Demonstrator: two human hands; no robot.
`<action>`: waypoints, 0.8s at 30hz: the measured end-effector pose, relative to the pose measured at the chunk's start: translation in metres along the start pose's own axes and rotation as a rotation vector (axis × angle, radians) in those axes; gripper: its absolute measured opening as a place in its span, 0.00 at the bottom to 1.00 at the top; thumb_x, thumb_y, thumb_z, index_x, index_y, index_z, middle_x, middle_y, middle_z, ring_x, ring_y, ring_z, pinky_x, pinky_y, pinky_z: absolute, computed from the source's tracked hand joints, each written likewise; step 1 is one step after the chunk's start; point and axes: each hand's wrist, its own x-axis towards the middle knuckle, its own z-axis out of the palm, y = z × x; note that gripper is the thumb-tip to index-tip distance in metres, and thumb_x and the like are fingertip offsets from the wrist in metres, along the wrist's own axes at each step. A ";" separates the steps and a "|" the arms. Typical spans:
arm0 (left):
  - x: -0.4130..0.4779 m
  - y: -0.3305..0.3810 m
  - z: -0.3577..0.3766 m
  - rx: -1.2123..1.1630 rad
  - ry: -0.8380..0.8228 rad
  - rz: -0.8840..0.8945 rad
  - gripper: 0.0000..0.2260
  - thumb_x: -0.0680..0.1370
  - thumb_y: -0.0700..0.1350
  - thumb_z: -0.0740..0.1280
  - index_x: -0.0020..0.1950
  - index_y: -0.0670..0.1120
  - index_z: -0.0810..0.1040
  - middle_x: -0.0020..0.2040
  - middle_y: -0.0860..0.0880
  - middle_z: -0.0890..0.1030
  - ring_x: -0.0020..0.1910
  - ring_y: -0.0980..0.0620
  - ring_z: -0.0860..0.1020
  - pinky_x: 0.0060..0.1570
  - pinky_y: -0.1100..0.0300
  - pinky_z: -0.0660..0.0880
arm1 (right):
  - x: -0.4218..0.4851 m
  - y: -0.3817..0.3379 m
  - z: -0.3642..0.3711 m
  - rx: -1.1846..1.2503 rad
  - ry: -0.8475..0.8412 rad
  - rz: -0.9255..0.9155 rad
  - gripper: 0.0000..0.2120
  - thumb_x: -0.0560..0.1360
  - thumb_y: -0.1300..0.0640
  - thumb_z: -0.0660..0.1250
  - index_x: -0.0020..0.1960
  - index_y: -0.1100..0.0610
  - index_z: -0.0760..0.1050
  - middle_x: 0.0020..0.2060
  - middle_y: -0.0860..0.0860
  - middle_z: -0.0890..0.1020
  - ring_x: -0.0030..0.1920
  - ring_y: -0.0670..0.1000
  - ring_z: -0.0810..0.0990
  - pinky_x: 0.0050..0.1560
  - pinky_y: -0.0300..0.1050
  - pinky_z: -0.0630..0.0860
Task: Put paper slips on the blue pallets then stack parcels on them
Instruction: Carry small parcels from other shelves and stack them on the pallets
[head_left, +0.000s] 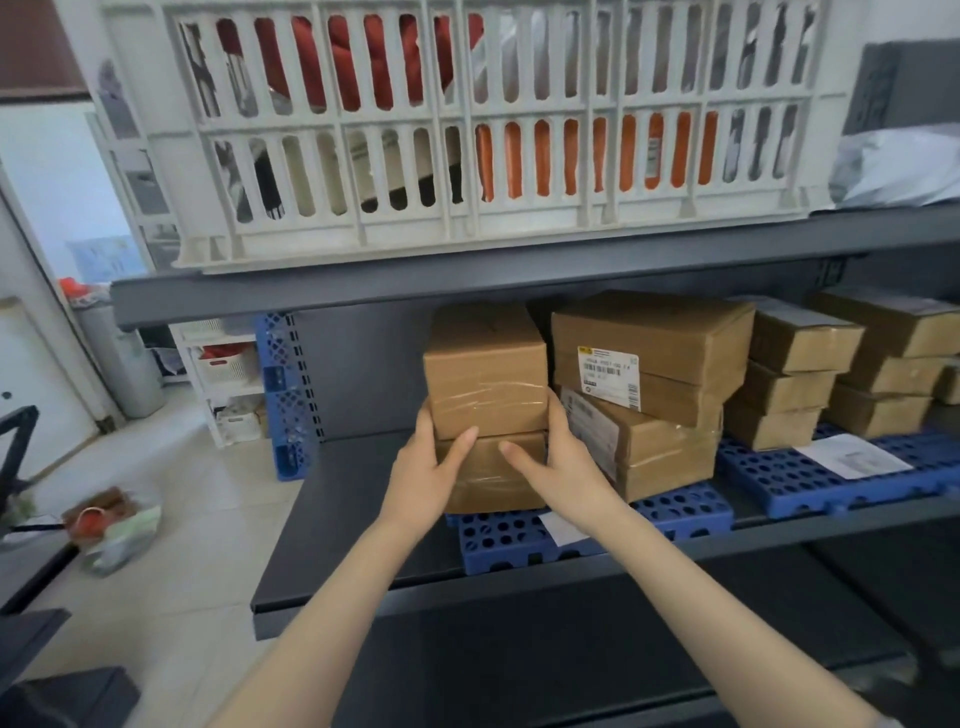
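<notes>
Two brown cardboard parcels are stacked on a blue pallet (524, 540) on the dark shelf. My left hand (428, 467) grips the left side of the top parcel (485, 371), thumb on its front. My right hand (558, 462) grips the right side, thumb lying on the lower parcel (491, 478). A white paper slip (561, 527) pokes out from under the stack. Beside it stand two larger parcels (649, 384) with a shipping label. A second blue pallet (810, 478) to the right carries a paper slip (852, 457) and several small parcels (795, 374).
A white slatted crate (467, 130) full of goods sits on the shelf above. The left part of the dark shelf (353, 499) is bare. A blue pallet (285, 395) leans upright behind the rack. Bags lie on the tiled floor (114, 525) at left.
</notes>
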 end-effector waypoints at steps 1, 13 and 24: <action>-0.001 0.000 0.003 0.018 0.015 0.009 0.29 0.78 0.56 0.62 0.75 0.54 0.55 0.63 0.52 0.77 0.58 0.55 0.77 0.60 0.53 0.75 | 0.001 0.000 -0.002 0.002 0.000 0.004 0.38 0.77 0.51 0.67 0.77 0.50 0.47 0.63 0.43 0.71 0.63 0.45 0.72 0.63 0.44 0.72; -0.002 -0.003 0.019 0.141 0.058 0.053 0.30 0.79 0.55 0.59 0.77 0.55 0.49 0.67 0.49 0.74 0.61 0.52 0.76 0.62 0.53 0.73 | 0.011 0.000 -0.019 -0.019 -0.051 0.050 0.39 0.74 0.53 0.70 0.76 0.51 0.50 0.63 0.43 0.68 0.65 0.44 0.67 0.63 0.39 0.65; -0.010 0.003 0.019 0.172 0.055 0.047 0.29 0.80 0.53 0.59 0.77 0.53 0.50 0.65 0.48 0.75 0.61 0.50 0.76 0.62 0.51 0.73 | 0.001 -0.003 -0.021 -0.038 -0.033 0.083 0.39 0.74 0.52 0.70 0.77 0.53 0.51 0.68 0.48 0.70 0.69 0.49 0.68 0.68 0.45 0.66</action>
